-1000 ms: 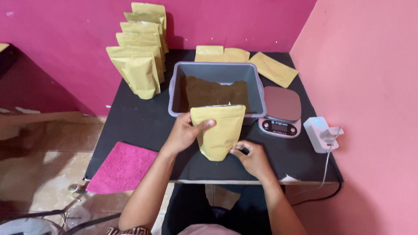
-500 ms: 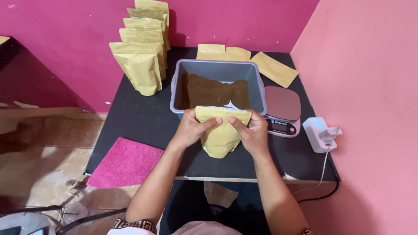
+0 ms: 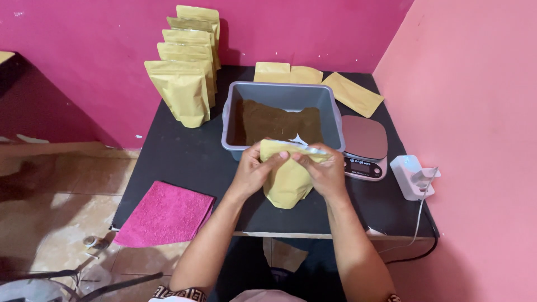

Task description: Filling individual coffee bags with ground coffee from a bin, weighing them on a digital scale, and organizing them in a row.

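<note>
**Both hands on pouch mouth, in front of the tub**

Yellow stand-up pouch (image 3: 288, 182) sits at the counter's (image 3: 179, 159) near middle, just in front of the grey tub (image 3: 279, 92) of brown powder (image 3: 268, 120). Left hand (image 3: 254, 168) and right hand (image 3: 323, 170) each pinch the top edge, fingers closed on it; the mouth shows a pale inner lining. Judgement: pouch looks empty, so light, thin, flexible and easy to crumple; it sags below the grip. Best hold is the stiffer top rim, one hand per side, as here.

Right of the tub: a small scale (image 3: 363, 142), then a white plug adapter (image 3: 413, 176). Filled pouches (image 3: 184, 89) stand in a row far left; flat pouches (image 3: 313, 78) lie behind the tub. Pink cloth (image 3: 165, 215) hangs off the near-left corner.
</note>
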